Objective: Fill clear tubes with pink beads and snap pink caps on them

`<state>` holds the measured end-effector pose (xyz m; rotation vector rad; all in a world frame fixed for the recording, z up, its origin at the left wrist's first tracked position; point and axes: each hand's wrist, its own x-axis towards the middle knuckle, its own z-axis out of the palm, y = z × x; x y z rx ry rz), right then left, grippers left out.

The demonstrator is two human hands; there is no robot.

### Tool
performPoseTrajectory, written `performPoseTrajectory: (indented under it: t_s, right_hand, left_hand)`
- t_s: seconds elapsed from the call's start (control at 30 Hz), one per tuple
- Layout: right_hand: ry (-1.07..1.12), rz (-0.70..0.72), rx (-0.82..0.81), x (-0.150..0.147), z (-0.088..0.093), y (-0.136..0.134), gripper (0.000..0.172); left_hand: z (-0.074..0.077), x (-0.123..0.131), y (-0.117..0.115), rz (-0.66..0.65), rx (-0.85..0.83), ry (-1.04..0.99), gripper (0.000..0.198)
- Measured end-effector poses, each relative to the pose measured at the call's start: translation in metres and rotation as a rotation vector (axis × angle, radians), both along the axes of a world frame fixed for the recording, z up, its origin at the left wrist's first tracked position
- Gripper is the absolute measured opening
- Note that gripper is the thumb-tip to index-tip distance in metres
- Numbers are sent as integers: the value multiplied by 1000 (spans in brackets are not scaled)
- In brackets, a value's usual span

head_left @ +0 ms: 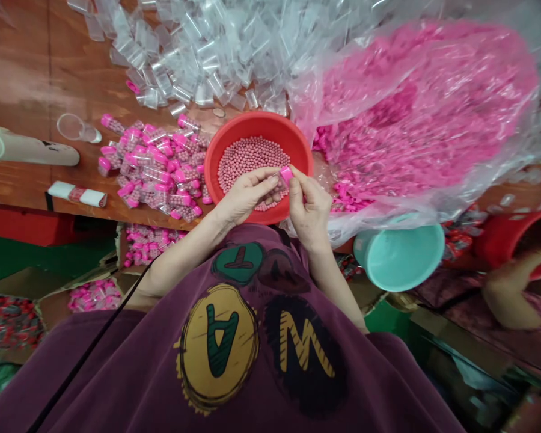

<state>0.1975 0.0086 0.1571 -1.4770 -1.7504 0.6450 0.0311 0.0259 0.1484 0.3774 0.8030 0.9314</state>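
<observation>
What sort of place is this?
Probably a small hand-packing workshop: loose clear plastic tubes, a bag of pink caps, and a red basin of pink beads beside filled, capped tubes on a wooden bench.

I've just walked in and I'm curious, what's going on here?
A person sits at a wooden table, hands over a red bowl of small pink beads. Their left hand holds a small clear tube, and their right hand pinches a pink cap at its end. Capped tubes of beads lie heaped to the left, loose clear tubes lie beyond, and a plastic bag of pink caps sits to the right.
</observation>
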Motion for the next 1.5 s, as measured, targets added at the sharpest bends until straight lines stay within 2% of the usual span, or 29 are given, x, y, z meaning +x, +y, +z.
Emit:
performPoseTrajectory:
  t_s: [0.13,0.27,0.47,0.63,0.73,0.83,0.97,1.23,1.37,1.5]
  right_hand:
    - [-248,35,105,5,-3,0,43]
    - [-332,32,145,6,-6,1,43]
    - [-222,53,135,4,-5,-1,41]
    - [-291,69,195,7,-9,1,40]
    - [-253,105,173,7,-8,1,39]
    - [-153,119,117,4,-6,-1,40]
    - [-25,35,69,-2,-6,-4,39]
    - [-113,69,68,2,-10,-4,42]
    - [-66,28,79,2,-10,-5,41]
    - [-22,46,54,1,-6,-6,39]
  left_hand:
    - [-2,0,-2,1,-25,8,27]
    - [-2,-2,-2,-12,-21,37,25]
    - [-1,-2,-2,-30,-42,35,24]
    - [-1,-3,-3,-35,-52,-10,16]
    - [-1,-4,-3,-40,-63,-32,14]
    - [-2,-3,-3,-36,-59,-18,17]
    - [-3,-2,-5,-16,-17,6,25]
    - [0,-2,-3,-32,-29,81,28]
    - [-2,-1,-3,-63,-25,65,29]
    - [-3,-1,-4,-57,10,102,27]
